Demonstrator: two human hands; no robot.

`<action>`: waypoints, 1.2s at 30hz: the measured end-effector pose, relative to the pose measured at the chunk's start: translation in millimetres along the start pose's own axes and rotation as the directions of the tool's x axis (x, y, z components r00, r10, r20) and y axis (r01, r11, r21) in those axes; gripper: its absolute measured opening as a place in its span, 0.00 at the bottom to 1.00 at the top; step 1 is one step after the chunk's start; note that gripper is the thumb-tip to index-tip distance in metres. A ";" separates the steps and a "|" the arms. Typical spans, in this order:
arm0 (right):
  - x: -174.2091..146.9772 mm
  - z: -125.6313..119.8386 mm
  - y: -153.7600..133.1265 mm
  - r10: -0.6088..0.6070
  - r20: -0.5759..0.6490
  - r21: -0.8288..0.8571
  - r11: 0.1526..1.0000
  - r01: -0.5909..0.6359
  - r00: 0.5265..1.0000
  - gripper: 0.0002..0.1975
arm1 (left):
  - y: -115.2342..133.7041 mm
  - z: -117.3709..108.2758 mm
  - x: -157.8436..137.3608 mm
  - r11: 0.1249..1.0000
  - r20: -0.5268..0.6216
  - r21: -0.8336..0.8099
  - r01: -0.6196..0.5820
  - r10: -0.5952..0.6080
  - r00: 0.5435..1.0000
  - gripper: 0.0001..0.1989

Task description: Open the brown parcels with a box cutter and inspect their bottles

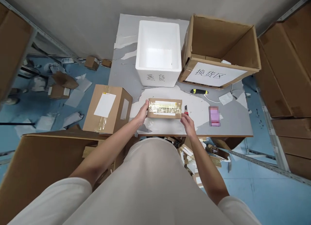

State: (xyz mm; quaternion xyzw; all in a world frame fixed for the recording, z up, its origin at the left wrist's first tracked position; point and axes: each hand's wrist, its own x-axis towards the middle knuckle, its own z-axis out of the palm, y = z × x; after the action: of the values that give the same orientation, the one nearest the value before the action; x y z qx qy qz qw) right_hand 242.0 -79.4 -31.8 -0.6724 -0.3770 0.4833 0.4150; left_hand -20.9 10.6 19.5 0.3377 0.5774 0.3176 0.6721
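A small flat cardboard box [160, 114], wrapped in shiny clear tape over a white label, sits in front of me at the table's near side. My left hand [143, 113] grips its left end, thumb along the edge. At the right end, the fingertips of my right hand [187, 124] touch the box's corner. A red utility knife [186, 112] with a dark blade juts forward from that hand, apparently held in its curled fingers; its lower part is hidden. Left of the small box stands a larger taped carton [110, 105] with white labels.
Behind are a white foam box [159, 76] and a big open carton [222, 79] with a handwritten sign. A black-and-yellow cutter [199, 91] and a pink blurred item [214, 116] lie on the grey table [233, 123]. Below left is a large open carton [48, 153].
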 end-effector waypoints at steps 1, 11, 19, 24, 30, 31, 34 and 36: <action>-6.5 -0.4 4.8 0.018 -0.008 0.005 1.000 -0.018 1.000 0.28 | -3.8 0.0 5.3 1.000 0.019 0.012 0.008 -0.008 1.000 0.36; -11.4 4.1 18.4 0.040 -0.040 -0.004 0.999 -0.040 0.998 0.27 | -56.1 -14.1 10.4 0.962 -0.043 0.241 -0.128 0.143 0.989 0.36; 1.6 8.4 19.4 0.045 0.193 0.021 0.999 -0.050 0.980 0.40 | -87.4 -12.3 -2.1 0.960 0.018 0.211 -0.181 0.182 0.983 0.43; 4.9 5.1 28.5 0.069 0.194 -0.045 0.997 -0.061 0.979 0.45 | -96.6 -20.3 -4.2 0.945 0.053 0.269 -0.184 0.176 0.983 0.46; 8.6 9.2 37.6 0.077 0.185 -0.156 0.987 -0.048 0.980 0.38 | -108.6 -27.5 0.2 0.921 0.056 0.363 -0.143 0.132 0.990 0.38; 9.4 11.0 38.3 0.061 0.169 -0.165 0.986 -0.033 0.984 0.36 | -110.5 -27.4 1.6 0.920 0.047 0.368 -0.136 0.128 0.991 0.36; 12.1 14.3 39.1 0.031 0.136 -0.162 0.987 -0.008 0.990 0.34 | -112.9 -26.2 5.2 0.920 0.028 0.369 -0.133 0.132 0.991 0.34; 13.8 13.8 37.9 0.024 0.146 -0.150 0.989 -0.002 0.989 0.33 | -110.9 -25.3 6.3 0.919 0.024 0.368 -0.143 0.145 0.989 0.33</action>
State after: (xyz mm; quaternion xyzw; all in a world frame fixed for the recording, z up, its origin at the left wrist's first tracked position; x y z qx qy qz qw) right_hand 236.2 -78.2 -74.0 -0.6666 -0.4372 0.5047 0.3314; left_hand -41.1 -45.3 -77.7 0.4988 0.6016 0.2527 0.5705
